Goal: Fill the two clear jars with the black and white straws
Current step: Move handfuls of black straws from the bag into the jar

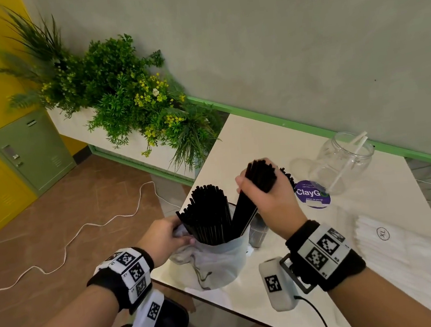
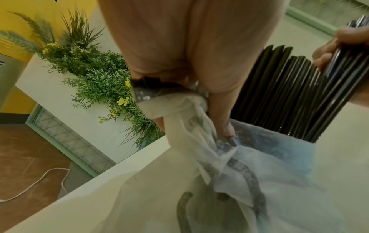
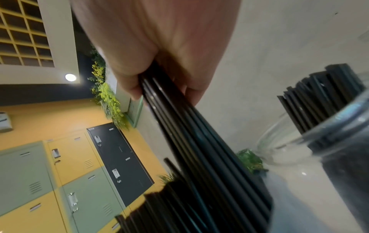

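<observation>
The right hand point(image 1: 265, 198), with its black wristband of printed markers low in the head view, is closed round a slanted bundle of thin black plastic straws point(image 1: 250, 199) whose lower ends sit in the mouth of a soft white fabric bag point(image 1: 219, 254). The left hand point(image 1: 163, 236) pinches the bag's rim, holding it open around the upright black straws point(image 1: 209, 215) inside. A clear jar already holding black straws point(image 3: 327, 100) stands just beside the bag; a second clear plastic jar point(image 1: 343, 162), with one or two white straws point(image 1: 353, 155), stands further back on the white table point(image 1: 246, 138). Judged from this, the bundle should be lifted straight up, gripped tight so none slip, with the bag kept pinned.
</observation>
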